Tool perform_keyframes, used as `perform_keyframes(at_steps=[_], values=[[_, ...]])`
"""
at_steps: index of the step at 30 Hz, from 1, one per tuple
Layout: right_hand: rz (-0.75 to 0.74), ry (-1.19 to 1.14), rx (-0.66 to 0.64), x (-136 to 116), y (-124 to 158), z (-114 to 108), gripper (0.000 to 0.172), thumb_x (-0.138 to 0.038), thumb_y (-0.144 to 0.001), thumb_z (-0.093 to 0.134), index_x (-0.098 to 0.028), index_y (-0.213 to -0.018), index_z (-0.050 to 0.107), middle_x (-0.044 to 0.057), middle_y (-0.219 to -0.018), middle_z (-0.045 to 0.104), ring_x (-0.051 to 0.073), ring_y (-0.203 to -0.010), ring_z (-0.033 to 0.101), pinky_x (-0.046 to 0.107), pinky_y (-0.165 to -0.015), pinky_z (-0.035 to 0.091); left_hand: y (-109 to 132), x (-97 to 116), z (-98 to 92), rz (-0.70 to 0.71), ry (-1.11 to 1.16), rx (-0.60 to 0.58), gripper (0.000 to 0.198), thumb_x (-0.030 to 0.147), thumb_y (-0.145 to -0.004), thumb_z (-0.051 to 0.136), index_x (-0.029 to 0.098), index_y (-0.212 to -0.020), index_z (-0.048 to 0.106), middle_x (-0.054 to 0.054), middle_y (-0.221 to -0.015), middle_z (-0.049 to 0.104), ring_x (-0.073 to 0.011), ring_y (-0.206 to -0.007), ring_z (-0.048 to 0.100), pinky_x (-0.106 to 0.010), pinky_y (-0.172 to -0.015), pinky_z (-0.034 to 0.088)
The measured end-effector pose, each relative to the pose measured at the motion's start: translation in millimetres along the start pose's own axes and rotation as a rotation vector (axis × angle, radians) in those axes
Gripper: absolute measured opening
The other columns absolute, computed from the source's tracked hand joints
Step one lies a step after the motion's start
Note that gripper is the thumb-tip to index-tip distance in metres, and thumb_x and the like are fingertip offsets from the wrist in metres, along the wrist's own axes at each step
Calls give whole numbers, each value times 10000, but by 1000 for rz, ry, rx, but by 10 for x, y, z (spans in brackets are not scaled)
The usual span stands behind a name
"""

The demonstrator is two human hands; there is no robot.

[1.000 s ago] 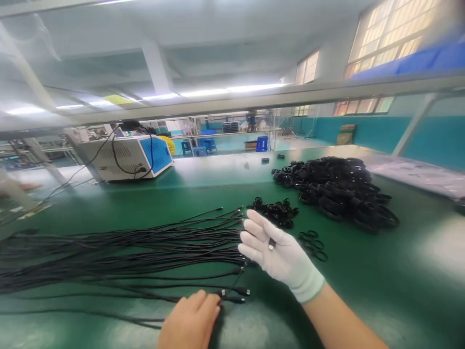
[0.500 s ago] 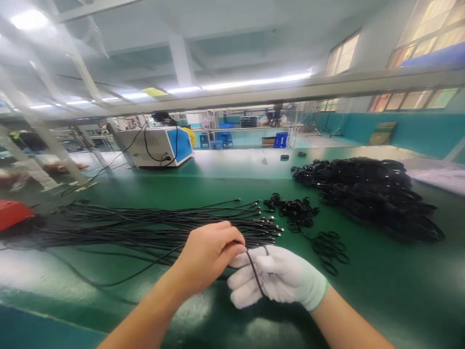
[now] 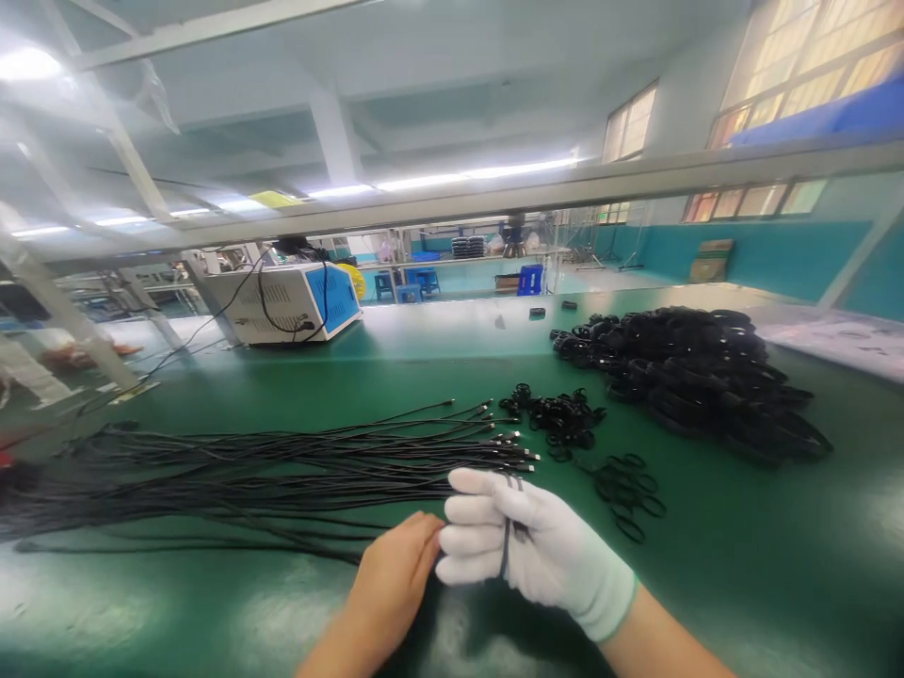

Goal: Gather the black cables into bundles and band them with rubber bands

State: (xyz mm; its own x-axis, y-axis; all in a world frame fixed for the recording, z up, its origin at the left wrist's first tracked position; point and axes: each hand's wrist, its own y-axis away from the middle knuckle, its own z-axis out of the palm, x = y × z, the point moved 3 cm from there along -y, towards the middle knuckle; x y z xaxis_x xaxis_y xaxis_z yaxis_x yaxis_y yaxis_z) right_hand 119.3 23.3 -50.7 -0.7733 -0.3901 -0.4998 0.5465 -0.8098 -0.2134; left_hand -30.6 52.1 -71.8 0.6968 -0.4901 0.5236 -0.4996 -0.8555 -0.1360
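Observation:
My right hand point(image 3: 537, 541), in a white knitted glove, is held palm toward me. A thin black cable point(image 3: 507, 546) crosses its palm and passes by the index finger, with the thumb bent over it. My bare left hand point(image 3: 402, 570) is closed beside the gloved fingertips; its own fingertips are largely hidden, and cable runs up to it from the left. Behind both hands lies a long bundle of black cables point(image 3: 282, 480), their metal-tipped plugs point(image 3: 526, 461) pointing right. Small black loops point(image 3: 628, 490) rest to the right of the glove.
Another heap of small black loops point(image 3: 561, 414) sits behind the hands. A large pile of coiled black cables point(image 3: 692, 377) covers the right side of the green table point(image 3: 297, 386). At the back left stands a white and blue machine point(image 3: 282, 306). A clear plastic sheet point(image 3: 840, 334) lies far right.
My left hand has moved down and left, from above the gloved fingers to beside their tips. The cable now lies closer to the right palm. The whole view has shifted slightly.

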Motion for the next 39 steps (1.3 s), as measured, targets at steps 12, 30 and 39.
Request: perform_keyframes(at_steps=[12, 30, 39], values=[[242, 134, -96, 342, 72, -63, 437, -356, -768, 673, -46, -1054, 559, 142, -929, 610, 218, -831, 620, 411, -811, 437, 6, 713, -719, 414, -405, -61, 138, 360, -803, 634, 242, -734, 626, 31, -719, 636, -131, -648, 551, -252, -593, 359], [-25, -60, 55, 13, -30, 70, 204, -225, -811, 640, -143, -979, 559, -32, -685, 419, 90, -623, 454, 298, -687, 387, 396, 38, 173, 187, -503, 181, 256, 143, -854, 362, 229, -760, 585, 1, -676, 616, -184, -575, 553, -305, -565, 342], [260, 143, 27, 317, 125, -40, 290, -218, -770, 667, -77, -1001, 562, 68, -816, 555, 161, -742, 554, 358, -748, 401, 169, 593, -514, 484, -365, 129, 192, 322, -811, 631, 197, -675, 580, 35, -649, 598, -135, -604, 513, -282, -582, 303]])
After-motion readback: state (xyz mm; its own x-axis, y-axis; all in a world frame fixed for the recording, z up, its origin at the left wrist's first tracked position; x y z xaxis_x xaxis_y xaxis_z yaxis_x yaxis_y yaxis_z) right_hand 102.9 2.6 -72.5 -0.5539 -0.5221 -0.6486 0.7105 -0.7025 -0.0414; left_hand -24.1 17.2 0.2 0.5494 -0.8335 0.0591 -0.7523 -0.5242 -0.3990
